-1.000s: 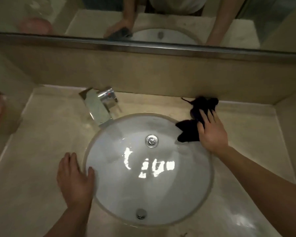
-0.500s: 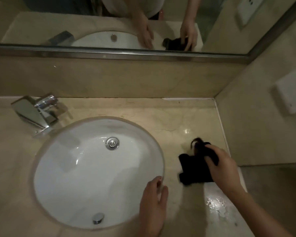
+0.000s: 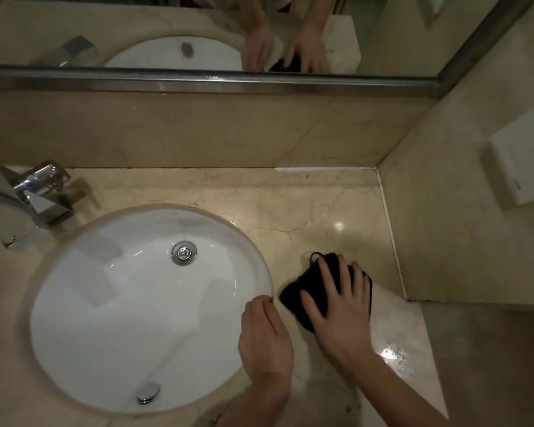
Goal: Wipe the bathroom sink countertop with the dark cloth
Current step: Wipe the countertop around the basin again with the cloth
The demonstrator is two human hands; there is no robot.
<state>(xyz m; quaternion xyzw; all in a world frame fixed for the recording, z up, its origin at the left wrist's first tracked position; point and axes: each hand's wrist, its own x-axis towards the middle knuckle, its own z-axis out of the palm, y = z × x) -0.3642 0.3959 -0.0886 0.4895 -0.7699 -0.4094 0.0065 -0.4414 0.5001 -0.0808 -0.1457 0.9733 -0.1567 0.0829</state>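
— See the fingers [image 3: 330,272] of the right hand [image 3: 341,309]? Spread nearly straight, lying flat over the cloth [image 3: 302,291]. Not pinching it, just pressing it down.

— Why flat like that?

— More of the cloth meets the counter [image 3: 290,208], I'd guess. A bunched grip would only drag a lump about.

— And where's the cloth sitting?

— On the counter, right of the basin [image 3: 130,303], just beside its rim, roughly midway between the rim and the side wall. It's crumpled, with a small loop poking out at the far end.

— The left hand [image 3: 264,337]?

— Its fingers are loosely curled with nothing in them, tips resting at the rim of the basin, close to the cloth. Looks like a brace to me, taking some weight while the person leans over.

— Much left to do?

— Hard to say. There's a wet sheen near the front edge by the right forearm, so that strip probably wants a pass. The back corner and the stretch by the tap [image 3: 28,195] are well apart from the cloth.

— Anything awkward?

— The socket [image 3: 518,167] on the side wall. I'd keep a damp cloth off it.
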